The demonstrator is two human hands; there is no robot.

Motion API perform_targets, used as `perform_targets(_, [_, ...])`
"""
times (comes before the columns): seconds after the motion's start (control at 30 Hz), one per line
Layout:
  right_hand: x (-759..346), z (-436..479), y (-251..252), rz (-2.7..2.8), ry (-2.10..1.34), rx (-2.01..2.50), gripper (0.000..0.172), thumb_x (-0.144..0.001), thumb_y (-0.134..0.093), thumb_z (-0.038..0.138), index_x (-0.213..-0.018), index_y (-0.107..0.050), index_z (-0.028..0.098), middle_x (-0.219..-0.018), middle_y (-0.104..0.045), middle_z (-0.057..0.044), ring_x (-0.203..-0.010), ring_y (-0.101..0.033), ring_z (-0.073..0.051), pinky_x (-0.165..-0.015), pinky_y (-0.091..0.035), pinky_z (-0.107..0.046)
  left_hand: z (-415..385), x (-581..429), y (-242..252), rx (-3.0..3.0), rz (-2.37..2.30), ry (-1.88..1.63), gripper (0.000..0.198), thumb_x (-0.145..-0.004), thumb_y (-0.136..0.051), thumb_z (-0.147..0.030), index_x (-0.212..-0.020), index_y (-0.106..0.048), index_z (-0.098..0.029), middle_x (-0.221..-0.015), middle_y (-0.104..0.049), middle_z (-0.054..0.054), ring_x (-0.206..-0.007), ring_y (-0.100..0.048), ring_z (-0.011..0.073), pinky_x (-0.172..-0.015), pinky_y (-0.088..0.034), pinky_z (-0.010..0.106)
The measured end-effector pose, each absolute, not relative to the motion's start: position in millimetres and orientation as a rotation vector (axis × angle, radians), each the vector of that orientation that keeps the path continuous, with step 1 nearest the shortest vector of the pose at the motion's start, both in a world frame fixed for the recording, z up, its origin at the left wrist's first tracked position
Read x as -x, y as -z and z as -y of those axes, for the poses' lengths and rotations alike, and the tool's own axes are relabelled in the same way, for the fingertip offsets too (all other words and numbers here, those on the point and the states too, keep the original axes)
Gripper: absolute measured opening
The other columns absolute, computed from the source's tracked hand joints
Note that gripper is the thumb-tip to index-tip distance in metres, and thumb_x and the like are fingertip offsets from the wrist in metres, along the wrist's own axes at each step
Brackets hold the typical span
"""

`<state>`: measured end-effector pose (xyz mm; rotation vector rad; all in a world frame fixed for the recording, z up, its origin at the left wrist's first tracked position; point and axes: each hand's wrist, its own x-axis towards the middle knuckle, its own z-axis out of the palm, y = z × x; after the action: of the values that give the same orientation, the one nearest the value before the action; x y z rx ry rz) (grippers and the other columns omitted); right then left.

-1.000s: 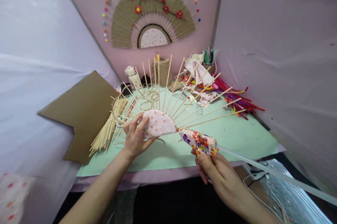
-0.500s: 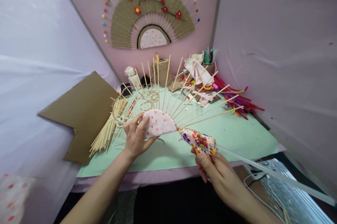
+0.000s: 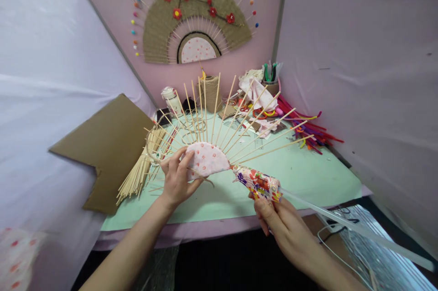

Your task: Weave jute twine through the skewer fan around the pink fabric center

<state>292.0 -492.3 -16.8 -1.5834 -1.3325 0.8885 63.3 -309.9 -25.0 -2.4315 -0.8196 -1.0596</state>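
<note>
Head view: the left hand [image 3: 177, 177] pinches the fan [image 3: 207, 159] by its cloth-covered hub, held above the near middle of the table [image 3: 308, 177]. The right hand [image 3: 280, 222] grips a glue gun [image 3: 259, 183], nozzle at the hub's right corner. The fan looks light, its sticks [image 3: 260, 120] thin and probably brittle (hold the hub).

You get soft, even, fairly bright light with no harsh glare; only faint shadows lie on the green desk [image 3: 308, 177]. The wide lens bends the side walls and stretches your forearms at the lower edge. The centre is sharp, while the lower corners smear and darken.
</note>
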Motion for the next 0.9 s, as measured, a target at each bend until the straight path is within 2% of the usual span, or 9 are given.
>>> perform_targets(0.2, [-296.6,493.3,14.7,1.42,-0.788,1.609,0.051,-0.096,-0.034,0.054,-0.056,-0.047,0.024,-0.055,-0.053,-0.001,-0.056,-0.053,-0.017,-0.056,-0.046,-0.027,306.6,-66.1,24.2,2.436,0.832,1.008,0.079,-0.078,-0.068,-0.048,-0.145,-0.033,-0.023,-0.133,-0.05,0.018,-0.117,-0.052,0.0322,-0.096,-0.032,0.042])
perform_targets(0.27, [-308.3,494.4,17.4,1.452,-0.697,1.692,0.049,-0.096,-0.034,0.053,-0.061,-0.052,0.024,-0.055,-0.054,-0.001,-0.056,-0.054,-0.018,-0.056,-0.046,-0.028,301.7,-67.2,24.7,2.462,0.814,0.971,0.078,-0.078,-0.068,-0.048,-0.144,-0.035,-0.023,-0.133,-0.05,0.019,-0.115,-0.052,0.0319,-0.097,-0.032,0.043])
perform_targets(0.37, [-339.8,494.7,26.6,1.48,-0.462,1.868,0.039,-0.094,-0.037,0.052,-0.087,-0.063,0.023,-0.074,-0.064,-0.004,-0.067,-0.06,-0.021,-0.062,-0.047,-0.029,288.0,-69.2,29.1,2.591,0.756,0.844,0.075,-0.079,-0.066,-0.049,-0.143,-0.037,-0.022,-0.135,-0.049,0.019,-0.118,-0.05,0.0328,-0.099,-0.032,0.044])
perform_targets(0.47, [-377.7,495.1,40.1,1.475,-0.333,2.043,0.036,-0.092,-0.039,0.047,-0.105,-0.061,0.021,-0.096,-0.066,-0.009,-0.081,-0.063,-0.024,-0.065,-0.045,-0.031,268.2,-73.1,37.9,2.764,0.728,0.655,0.072,-0.081,-0.062,-0.05,-0.142,-0.038,-0.021,-0.138,-0.047,0.019,-0.122,-0.046,0.0342,-0.101,-0.031,0.047])
perform_targets(0.73, [-428.9,508.7,69.7,1.541,0.062,2.583,0.022,-0.091,-0.044,0.036,-0.097,-0.055,0.018,-0.086,-0.06,-0.009,-0.068,-0.059,-0.022,-0.054,-0.033,-0.03,232.6,-86.9,58.5,3.018,0.771,0.334,0.07,-0.081,-0.058,-0.057,-0.138,-0.044,-0.02,-0.136,-0.048,0.018,-0.12,-0.043,0.0343,-0.101,-0.032,0.05])
perform_targets(0.8, [-433.9,505.3,71.6,1.523,0.144,2.652,0.021,-0.092,-0.043,0.034,-0.096,-0.056,0.018,-0.084,-0.06,-0.011,-0.067,-0.057,-0.022,-0.055,-0.033,-0.032,230.2,-87.6,61.1,3.064,0.78,0.311,0.069,-0.082,-0.058,-0.057,-0.137,-0.045,-0.018,-0.135,-0.05,0.017,-0.119,-0.044,0.0334,-0.1,-0.033,0.05])
perform_targets(0.9, [-441.2,493.5,73.1,1.558,0.222,2.664,0.026,-0.094,-0.042,0.03,-0.106,-0.057,0.013,-0.089,-0.06,-0.014,-0.077,-0.06,-0.027,-0.062,-0.038,-0.034,228.9,-85.7,62.3,3.094,0.808,0.264,0.069,-0.082,-0.057,-0.058,-0.137,-0.044,-0.019,-0.136,-0.049,0.017,-0.119,-0.044,0.033,-0.1,-0.034,0.049])
